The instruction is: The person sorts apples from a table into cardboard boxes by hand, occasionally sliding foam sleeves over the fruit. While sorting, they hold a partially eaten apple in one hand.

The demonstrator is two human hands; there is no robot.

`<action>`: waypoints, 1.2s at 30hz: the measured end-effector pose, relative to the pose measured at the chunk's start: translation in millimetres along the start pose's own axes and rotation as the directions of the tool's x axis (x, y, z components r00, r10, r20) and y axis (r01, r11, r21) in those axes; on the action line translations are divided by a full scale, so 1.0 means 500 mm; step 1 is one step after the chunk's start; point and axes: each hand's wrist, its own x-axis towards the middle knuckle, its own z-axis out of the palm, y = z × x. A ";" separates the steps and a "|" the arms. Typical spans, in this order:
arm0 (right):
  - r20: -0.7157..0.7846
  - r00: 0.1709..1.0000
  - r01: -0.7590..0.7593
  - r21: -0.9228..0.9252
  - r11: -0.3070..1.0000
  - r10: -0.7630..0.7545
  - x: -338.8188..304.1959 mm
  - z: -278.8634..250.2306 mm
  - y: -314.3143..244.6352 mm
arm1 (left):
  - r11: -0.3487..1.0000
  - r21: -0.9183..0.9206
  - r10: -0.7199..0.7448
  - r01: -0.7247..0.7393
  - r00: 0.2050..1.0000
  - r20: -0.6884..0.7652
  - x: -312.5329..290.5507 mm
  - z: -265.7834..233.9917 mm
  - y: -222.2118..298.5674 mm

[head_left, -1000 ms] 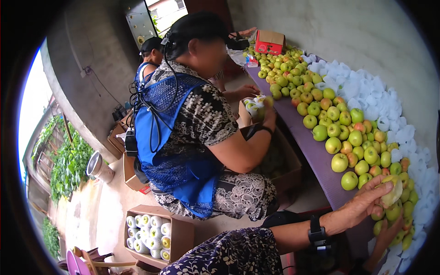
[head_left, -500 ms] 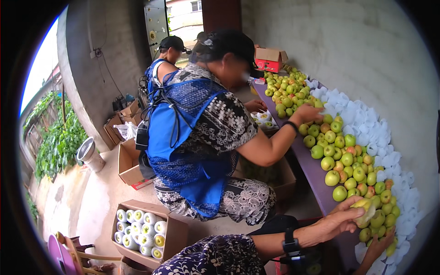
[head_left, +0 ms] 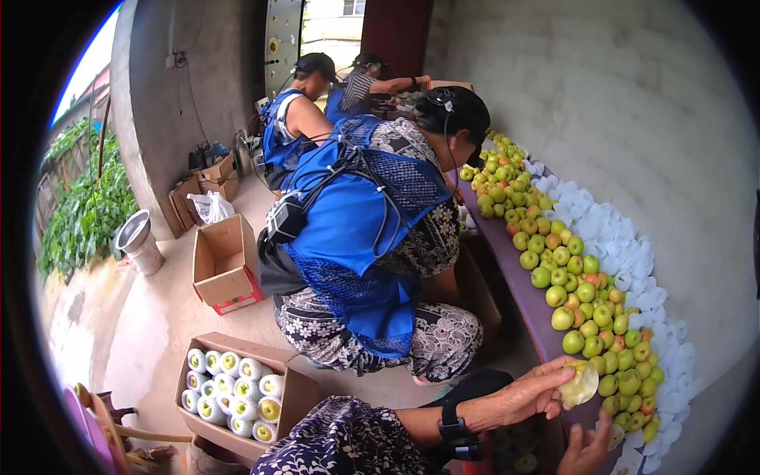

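A pale yellow-green apple (head_left: 583, 385) is up near the edge of the purple table (head_left: 532, 297); your left hand (head_left: 541, 389) grasps it between thumb and fingers, so a loosened pinch could drop and bruise it; your right hand (head_left: 586, 453) is just below, fingers spread, apparently empty; a careless nudge there could send loose apples (head_left: 592, 321) rolling; farther left, your patterned clothing (head_left: 340, 439) is close beside an open carton (head_left: 305, 397), which a shifting knee could jolt.

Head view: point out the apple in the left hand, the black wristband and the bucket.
Apple (head_left: 580, 385): head view, middle of its visible side.
Wristband (head_left: 451, 425): head view, outer surface.
Bucket (head_left: 146, 256): head view, outer wall.
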 end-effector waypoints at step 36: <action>0.176 0.971 -0.184 0.137 0.973 0.159 -0.243 -0.104 -0.030 | 0.991 -0.131 -0.021 0.030 0.998 0.065 -0.076 0.082 -0.018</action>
